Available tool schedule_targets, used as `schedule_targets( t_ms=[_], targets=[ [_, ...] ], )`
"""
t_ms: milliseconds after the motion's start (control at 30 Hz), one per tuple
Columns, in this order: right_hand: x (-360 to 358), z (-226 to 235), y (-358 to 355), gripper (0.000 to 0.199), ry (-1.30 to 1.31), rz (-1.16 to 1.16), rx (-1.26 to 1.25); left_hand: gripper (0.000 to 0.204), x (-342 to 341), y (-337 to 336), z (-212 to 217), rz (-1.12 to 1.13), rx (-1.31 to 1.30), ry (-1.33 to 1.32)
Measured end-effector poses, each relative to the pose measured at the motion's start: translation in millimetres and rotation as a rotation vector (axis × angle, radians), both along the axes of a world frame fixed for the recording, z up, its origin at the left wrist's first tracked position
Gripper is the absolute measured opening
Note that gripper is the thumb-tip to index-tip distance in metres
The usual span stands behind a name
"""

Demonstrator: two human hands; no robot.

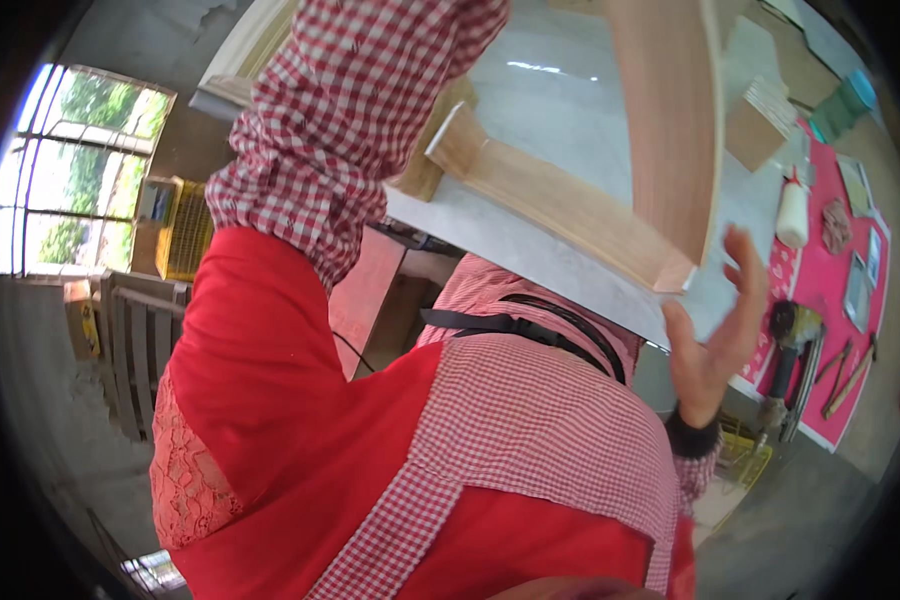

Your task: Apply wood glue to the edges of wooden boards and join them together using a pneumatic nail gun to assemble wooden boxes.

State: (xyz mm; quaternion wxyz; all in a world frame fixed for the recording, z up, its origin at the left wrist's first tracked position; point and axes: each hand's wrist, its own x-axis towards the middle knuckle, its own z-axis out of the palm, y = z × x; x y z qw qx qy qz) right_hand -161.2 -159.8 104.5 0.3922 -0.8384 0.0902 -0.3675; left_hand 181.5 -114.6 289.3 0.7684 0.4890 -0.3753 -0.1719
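Note:
My right hand (715, 345) is raised beside the near right corner of a wooden assembly, its fingers spread and holding nothing. In that assembly, a long narrow wooden strip (560, 215) lies across the near side of the pale worktable (550, 110), with a short upright piece (455, 140) at its left end. A wide wooden board (670, 130) rises from the right end and runs past the top edge of the head view. My left arm (340, 120), in a checked sleeve, reaches up over the table's left side; its hand is out of the picture.
On the right, a pink sheet (828, 180) bears a white squeeze bottle (792, 212), a crumpled cloth (836, 228), a nail gun (795, 325) and thin tools (848, 385). Farther back stand a teal bottle (842, 108) and a wooden block (758, 130). A yellow crate (185, 230) is at left.

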Motion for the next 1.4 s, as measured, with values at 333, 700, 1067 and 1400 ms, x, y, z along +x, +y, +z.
schedule_targets(
  t_ms=[333, 700, 1067, 1400],
  targets=[
    [7.9, -17.2, -18.3, 0.024, -0.174, -0.097, 0.392, 0.059, -5.5, 41.6, -97.4, -0.096, 0.141, 0.446],
    [5.9, -14.7, -28.4, 0.024, -0.250, -0.054, 0.587, 0.055, -132.7, 128.2, -83.5, 0.269, 0.632, -0.973],
    [16.9, 9.6, -22.0, 0.023, -0.362, 0.227, 0.723, 0.082, -161.0, 45.0, -116.5, 0.011, 0.063, -1.249],
    [-7.3, -23.5, -44.1, 0.044, -0.080, 0.040, 0.573, 0.092, -161.1, 41.9, -132.4, -0.010, 0.322, -1.306]
  ],
)
